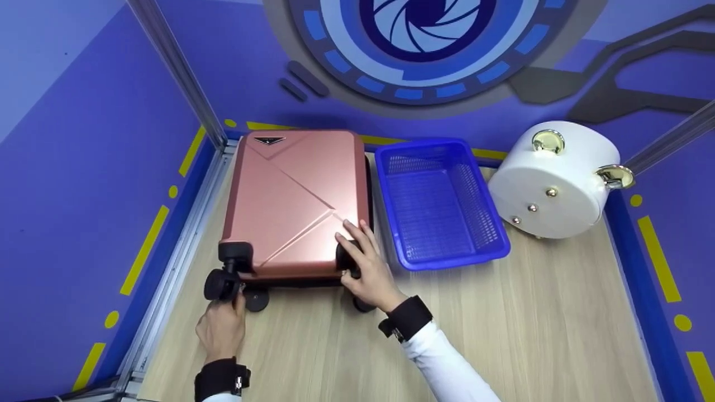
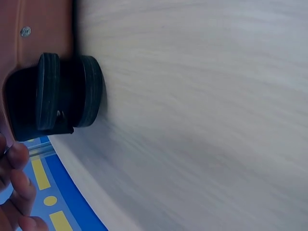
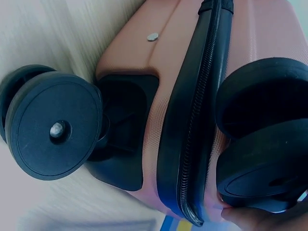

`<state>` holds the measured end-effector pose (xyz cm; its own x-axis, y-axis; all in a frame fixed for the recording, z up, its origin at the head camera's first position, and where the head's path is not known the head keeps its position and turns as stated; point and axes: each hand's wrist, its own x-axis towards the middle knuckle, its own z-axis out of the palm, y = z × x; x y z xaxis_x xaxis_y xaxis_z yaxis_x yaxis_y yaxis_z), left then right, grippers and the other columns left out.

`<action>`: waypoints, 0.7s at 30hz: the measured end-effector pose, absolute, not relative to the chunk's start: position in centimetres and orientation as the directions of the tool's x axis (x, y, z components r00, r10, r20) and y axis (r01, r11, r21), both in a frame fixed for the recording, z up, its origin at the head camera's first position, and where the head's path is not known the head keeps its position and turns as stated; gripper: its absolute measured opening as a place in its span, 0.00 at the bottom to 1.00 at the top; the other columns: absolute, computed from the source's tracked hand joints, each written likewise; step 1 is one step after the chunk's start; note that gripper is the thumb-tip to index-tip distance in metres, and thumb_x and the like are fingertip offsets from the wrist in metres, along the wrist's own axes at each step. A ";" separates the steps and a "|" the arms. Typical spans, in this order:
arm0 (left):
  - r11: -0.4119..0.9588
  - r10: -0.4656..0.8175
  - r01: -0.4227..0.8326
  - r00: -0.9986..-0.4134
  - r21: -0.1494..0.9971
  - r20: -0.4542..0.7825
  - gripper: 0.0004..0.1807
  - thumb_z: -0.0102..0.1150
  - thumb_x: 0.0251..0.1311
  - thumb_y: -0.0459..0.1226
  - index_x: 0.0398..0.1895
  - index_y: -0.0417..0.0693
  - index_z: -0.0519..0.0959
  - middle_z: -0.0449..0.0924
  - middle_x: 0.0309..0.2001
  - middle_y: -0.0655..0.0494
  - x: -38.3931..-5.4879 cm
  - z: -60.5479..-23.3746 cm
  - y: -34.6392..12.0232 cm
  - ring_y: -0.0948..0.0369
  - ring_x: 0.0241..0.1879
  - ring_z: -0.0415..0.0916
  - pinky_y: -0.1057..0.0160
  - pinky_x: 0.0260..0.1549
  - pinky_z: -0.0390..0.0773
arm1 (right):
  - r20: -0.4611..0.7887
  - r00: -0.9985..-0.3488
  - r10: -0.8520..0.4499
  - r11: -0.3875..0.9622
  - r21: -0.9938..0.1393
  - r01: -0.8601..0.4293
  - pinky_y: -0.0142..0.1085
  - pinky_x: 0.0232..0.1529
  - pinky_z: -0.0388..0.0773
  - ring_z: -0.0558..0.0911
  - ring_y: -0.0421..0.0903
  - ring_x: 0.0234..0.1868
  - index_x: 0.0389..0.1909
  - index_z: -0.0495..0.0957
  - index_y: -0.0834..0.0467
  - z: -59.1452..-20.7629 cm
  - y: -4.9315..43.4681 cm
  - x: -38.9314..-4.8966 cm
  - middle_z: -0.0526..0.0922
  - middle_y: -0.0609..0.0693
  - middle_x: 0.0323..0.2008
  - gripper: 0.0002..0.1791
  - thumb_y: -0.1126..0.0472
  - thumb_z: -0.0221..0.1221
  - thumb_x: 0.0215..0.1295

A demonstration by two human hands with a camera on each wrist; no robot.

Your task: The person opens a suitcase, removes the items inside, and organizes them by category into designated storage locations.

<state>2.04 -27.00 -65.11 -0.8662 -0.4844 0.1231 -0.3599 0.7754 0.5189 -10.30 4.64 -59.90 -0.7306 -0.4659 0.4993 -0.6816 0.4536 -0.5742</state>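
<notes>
A rose-pink hard-shell suitcase (image 1: 296,195) lies flat, its wheeled end toward me. At its near left corner my left hand (image 1: 220,329) grips the upper black wheel (image 1: 217,285), thumb along the wheel's right side; some fingers are hidden below. Curled fingertips (image 2: 21,185) show in the left wrist view, beside the lower wheel (image 2: 70,91). My right hand (image 1: 371,276) rests on the near right corner, fingers extended over the shell. Its thumb (image 3: 260,217) touches the upper right wheel (image 3: 264,159) in the right wrist view. The zipper (image 3: 195,120) runs shut between the wheels.
A blue plastic basket (image 1: 399,245) stands close to the suitcase's right side. Farther right, a white round container (image 1: 550,184) with gold handles and studs lies tilted. Blue walls (image 1: 72,184) and a metal rail (image 1: 167,301) border the wooden surface (image 1: 536,318).
</notes>
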 end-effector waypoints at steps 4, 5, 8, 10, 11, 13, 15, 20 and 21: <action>0.790 -0.475 -0.358 -0.870 0.498 0.129 0.20 0.62 0.67 0.44 0.22 0.37 0.78 0.80 0.26 0.32 2.0 -65.1 -27.6 0.33 0.27 0.80 0.34 0.25 0.73 | 0.504 -0.725 -0.469 0.446 -0.573 -0.687 0.63 0.72 0.61 0.55 0.68 0.79 0.74 0.70 0.58 -59.9 4.7 -10.4 0.63 0.60 0.77 0.48 0.68 0.65 0.44; 0.793 -0.473 -0.354 -0.871 0.496 0.135 0.20 0.64 0.66 0.44 0.23 0.36 0.79 0.81 0.27 0.32 2.0 -65.1 -27.7 0.32 0.27 0.80 0.34 0.25 0.73 | 0.502 -0.725 -0.471 0.446 -0.574 -0.687 0.63 0.72 0.61 0.55 0.67 0.79 0.74 0.70 0.58 -59.9 4.7 -10.4 0.63 0.60 0.77 0.48 0.68 0.65 0.44; 0.798 -0.465 -0.344 -0.874 0.495 0.143 0.20 0.66 0.65 0.45 0.26 0.36 0.79 0.81 0.28 0.31 1.9 -65.2 -28.2 0.32 0.28 0.80 0.34 0.26 0.74 | 0.497 -0.727 -0.474 0.447 -0.575 -0.685 0.63 0.73 0.61 0.54 0.67 0.79 0.75 0.70 0.58 -59.9 4.7 -10.5 0.63 0.59 0.78 0.48 0.68 0.65 0.44; 0.799 -0.460 -0.342 -0.877 0.495 0.136 0.17 0.64 0.65 0.43 0.29 0.36 0.79 0.82 0.29 0.31 1.8 -65.3 -28.5 0.33 0.30 0.81 0.35 0.28 0.74 | 0.495 -0.729 -0.473 0.449 -0.576 -0.683 0.63 0.73 0.60 0.54 0.67 0.79 0.75 0.70 0.57 -59.9 4.7 -10.4 0.63 0.59 0.78 0.48 0.67 0.64 0.44; 0.800 -0.456 -0.342 -0.880 0.493 0.131 0.15 0.62 0.65 0.43 0.31 0.37 0.79 0.82 0.30 0.32 1.8 -65.3 -28.7 0.33 0.31 0.82 0.35 0.29 0.74 | 0.496 -0.729 -0.473 0.447 -0.577 -0.683 0.63 0.73 0.60 0.54 0.67 0.79 0.75 0.70 0.57 -59.9 4.7 -10.4 0.63 0.59 0.78 0.48 0.67 0.64 0.44; 0.802 -0.449 -0.341 -0.885 0.490 0.120 0.11 0.59 0.66 0.40 0.35 0.39 0.79 0.83 0.32 0.32 1.7 -65.3 -29.0 0.34 0.33 0.82 0.36 0.30 0.75 | 0.496 -0.728 -0.473 0.446 -0.579 -0.683 0.63 0.73 0.60 0.54 0.67 0.79 0.75 0.70 0.57 -59.9 4.7 -10.4 0.63 0.59 0.78 0.48 0.67 0.64 0.44; 0.805 -0.445 -0.338 -0.887 0.488 0.119 0.10 0.58 0.65 0.39 0.37 0.39 0.80 0.84 0.33 0.32 1.5 -65.2 -29.4 0.34 0.34 0.82 0.36 0.30 0.75 | 0.496 -0.728 -0.474 0.444 -0.579 -0.684 0.63 0.73 0.60 0.54 0.67 0.79 0.75 0.70 0.57 -59.9 4.7 -10.4 0.62 0.59 0.78 0.48 0.68 0.64 0.44; 0.800 -0.431 -0.319 -0.895 0.508 0.117 0.11 0.58 0.69 0.44 0.37 0.45 0.79 0.84 0.35 0.34 0.6 -64.9 -30.5 0.34 0.36 0.83 0.35 0.29 0.74 | 0.507 -0.721 -0.471 0.442 -0.572 -0.691 0.62 0.72 0.62 0.55 0.68 0.79 0.74 0.70 0.58 -60.0 4.6 -10.4 0.63 0.60 0.77 0.48 0.68 0.65 0.43; 0.799 -0.426 -0.312 -0.897 0.514 0.118 0.10 0.60 0.68 0.44 0.37 0.46 0.79 0.85 0.36 0.36 0.3 -64.9 -30.8 0.35 0.37 0.83 0.35 0.29 0.74 | 0.507 -0.722 -0.471 0.443 -0.572 -0.690 0.62 0.72 0.62 0.55 0.68 0.79 0.74 0.70 0.58 -60.0 4.6 -10.4 0.63 0.60 0.78 0.48 0.68 0.64 0.43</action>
